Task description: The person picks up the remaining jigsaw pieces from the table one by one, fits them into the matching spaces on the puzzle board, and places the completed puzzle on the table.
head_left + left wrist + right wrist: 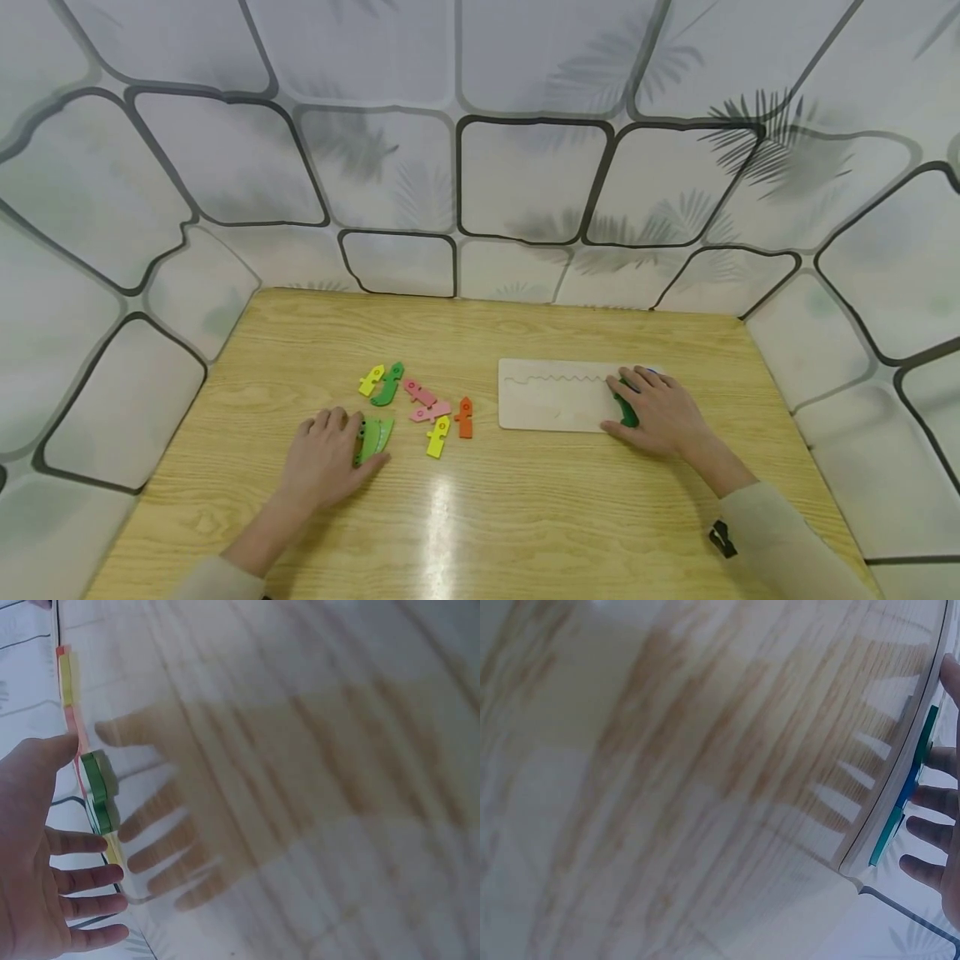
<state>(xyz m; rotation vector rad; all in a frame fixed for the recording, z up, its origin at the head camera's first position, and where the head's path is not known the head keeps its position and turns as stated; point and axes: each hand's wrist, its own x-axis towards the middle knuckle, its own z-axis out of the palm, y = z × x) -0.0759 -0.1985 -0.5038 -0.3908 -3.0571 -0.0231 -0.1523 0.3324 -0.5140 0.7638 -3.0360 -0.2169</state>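
Observation:
My left hand (324,457) is spread low over the wooden table, beside a light green puzzle piece (375,437) that has small dark spots along one edge. In the left wrist view its thumb and fingers (90,877) are apart, with a green piece (96,793) beyond them. My right hand (660,412) lies over the right end of a pale wooden puzzle board (555,408), covering part of a dark green piece (627,408). Green (885,836) and blue (908,786) pieces show on the board under its extended fingers in the right wrist view.
Between hand and board lie several loose pieces: yellow (371,380), green (387,385), pink (430,412), another yellow (438,437) and orange (465,418). A wavy groove runs along the board's upper part. Stone-patterned walls (525,183) stand at the table's back and sides.

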